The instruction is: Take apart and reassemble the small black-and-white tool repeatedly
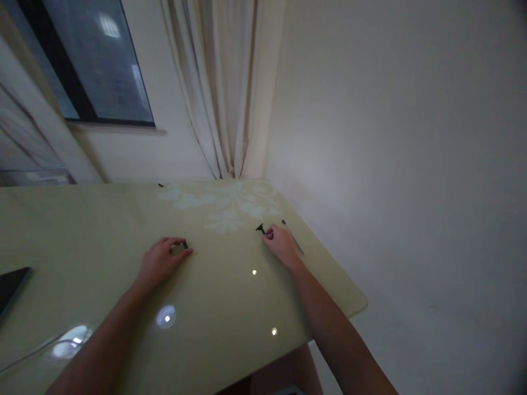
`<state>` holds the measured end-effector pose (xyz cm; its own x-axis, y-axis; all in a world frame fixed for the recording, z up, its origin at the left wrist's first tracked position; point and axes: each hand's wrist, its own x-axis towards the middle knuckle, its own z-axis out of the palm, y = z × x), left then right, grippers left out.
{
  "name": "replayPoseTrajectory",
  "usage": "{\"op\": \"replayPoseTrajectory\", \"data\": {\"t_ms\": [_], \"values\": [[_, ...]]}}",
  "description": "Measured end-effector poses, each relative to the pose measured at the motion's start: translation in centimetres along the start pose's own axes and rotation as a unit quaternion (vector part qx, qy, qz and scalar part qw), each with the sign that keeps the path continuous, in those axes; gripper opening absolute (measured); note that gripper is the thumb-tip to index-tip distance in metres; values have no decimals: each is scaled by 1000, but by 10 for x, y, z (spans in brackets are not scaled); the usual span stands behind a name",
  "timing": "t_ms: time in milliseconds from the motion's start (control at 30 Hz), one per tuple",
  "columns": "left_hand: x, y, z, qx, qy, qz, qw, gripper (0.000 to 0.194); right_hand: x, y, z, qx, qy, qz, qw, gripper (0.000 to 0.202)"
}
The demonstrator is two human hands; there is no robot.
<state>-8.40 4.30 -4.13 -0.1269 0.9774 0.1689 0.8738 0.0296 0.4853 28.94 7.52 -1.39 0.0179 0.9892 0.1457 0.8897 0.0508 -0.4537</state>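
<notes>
On the left side of the glossy table (pixel 214 296), my left hand (pixel 162 259) has its thumb and fingers closed on a small dark piece (pixel 185 245), too small to identify. My right hand (pixel 280 244) pinches the thin handle of a black razor-like object (pixel 259 227), whose wider head points up and left. Just right of my right hand lies a slim pen-like stick (pixel 293 237) with a dark tip, flat on the table. The two hands are well apart.
Near the far table edge lies a tiny black item (pixel 160 185). A dark flat device (pixel 12 288) is at the left edge, with a pale cable (pixel 31 350) nearer me. Curtains (pixel 222 82) and a wall (pixel 391 137) border the table.
</notes>
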Motion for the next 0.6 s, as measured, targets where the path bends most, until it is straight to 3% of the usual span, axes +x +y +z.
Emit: {"op": "replayPoseTrajectory", "data": {"t_ms": [167, 300, 467, 600], "values": [[9, 1, 3, -4, -27, 34, 999, 53, -12, -43, 27, 137, -29, -58, 988, 10], [11, -4, -1, -5, -36, 43, 998, 48, -11, -93, 49, 138, -41, -114, 983, 10], [4, -8, -14, 50, -20, -27, 998, 44, -2, -150, 81, 113, -64, -91, 987, 11], [0, -10, -20, 44, -25, -33, 998, 43, -5, -173, 105, 120, -44, -59, 990, 12]]}}
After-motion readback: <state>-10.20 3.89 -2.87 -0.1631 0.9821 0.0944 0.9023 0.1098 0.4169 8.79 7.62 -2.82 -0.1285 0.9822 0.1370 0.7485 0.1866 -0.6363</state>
